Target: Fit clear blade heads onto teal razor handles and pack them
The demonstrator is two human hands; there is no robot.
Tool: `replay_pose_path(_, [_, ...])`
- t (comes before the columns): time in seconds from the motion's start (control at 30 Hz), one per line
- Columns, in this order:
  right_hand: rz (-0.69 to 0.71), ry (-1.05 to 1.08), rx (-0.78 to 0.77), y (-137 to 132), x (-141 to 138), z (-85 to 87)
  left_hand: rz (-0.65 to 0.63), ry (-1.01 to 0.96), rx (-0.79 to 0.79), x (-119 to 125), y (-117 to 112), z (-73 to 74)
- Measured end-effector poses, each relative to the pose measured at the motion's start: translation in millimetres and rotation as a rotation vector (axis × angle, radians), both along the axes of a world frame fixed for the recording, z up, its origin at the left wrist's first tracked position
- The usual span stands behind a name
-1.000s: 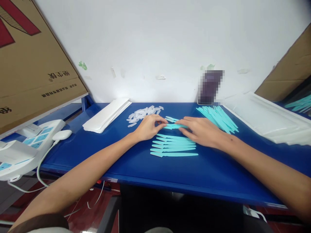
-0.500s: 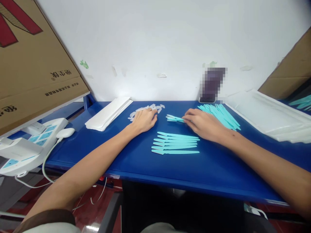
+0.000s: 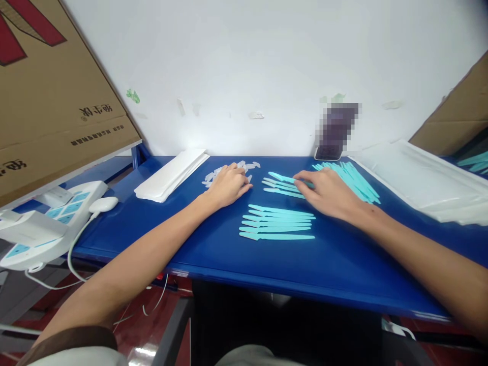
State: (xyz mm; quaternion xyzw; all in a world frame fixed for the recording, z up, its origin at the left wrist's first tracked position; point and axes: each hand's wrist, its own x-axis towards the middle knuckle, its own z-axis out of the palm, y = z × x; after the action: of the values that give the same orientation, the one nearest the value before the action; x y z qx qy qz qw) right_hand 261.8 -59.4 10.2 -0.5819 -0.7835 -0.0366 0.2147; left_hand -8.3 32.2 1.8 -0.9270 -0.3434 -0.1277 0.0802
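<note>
My left hand (image 3: 227,186) rests at the near edge of a pile of small clear caps (image 3: 244,165), fingers curled, with a clear cap at its fingertips. My right hand (image 3: 328,192) pinches one teal plastic stick (image 3: 282,177) by its end, and the stick points left just above the blue table (image 3: 213,244). Below that stick lie a few loose teal sticks (image 3: 280,189). Nearer to me is a tidy row of several teal sticks (image 3: 277,223). A larger heap of teal sticks (image 3: 358,179) lies behind my right hand.
A stack of white sleeves (image 3: 171,175) lies at the back left, and white sheets (image 3: 419,178) at the right. A blurred phone (image 3: 335,131) leans on the wall. To the left are a cardboard box (image 3: 49,101), a white power strip (image 3: 49,218) and a cable.
My left hand left the teal sticks and went back to the clear caps. My right hand lifted one teal stick from the loose group and shifted slightly right.
</note>
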Motion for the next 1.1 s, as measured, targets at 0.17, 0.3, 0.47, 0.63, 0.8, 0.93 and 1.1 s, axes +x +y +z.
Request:
replay_pose_path(0.17, [0.016, 0.003, -0.017, -2, 0, 2.5, 0.033, -0.109, -0.078, -1, 1, -5.1])
replay_pose_path(0.3, [0.022, -0.053, 0.038, 2, 2, -2.7, 0.059, -0.088, -0.002, 6, 2, -7.0])
replay_pose_path(0.47, [-0.010, -0.030, 0.101, 4, 4, -9.3, -0.028, -0.011, -0.073, 8, 5, -5.1])
replay_pose_path(0.63, [-0.040, 0.214, 0.260, -4, 1, -8.8, -0.038, -0.136, -0.158, 1, 6, -5.2])
replay_pose_path(0.8, [0.042, 0.224, 0.205, -6, -3, -7.8, -0.060, -0.312, -0.258, -1, 1, -3.9])
replay_pose_path(0.93, [0.057, 0.105, 0.118, -5, -4, -6.8, -0.072, -0.746, -0.495, 3, -4, 2.4])
replay_pose_path(1.1, [0.075, 0.103, 0.090, -5, -2, -5.8, -0.057, -0.993, -0.744, 7, -9, 2.7])
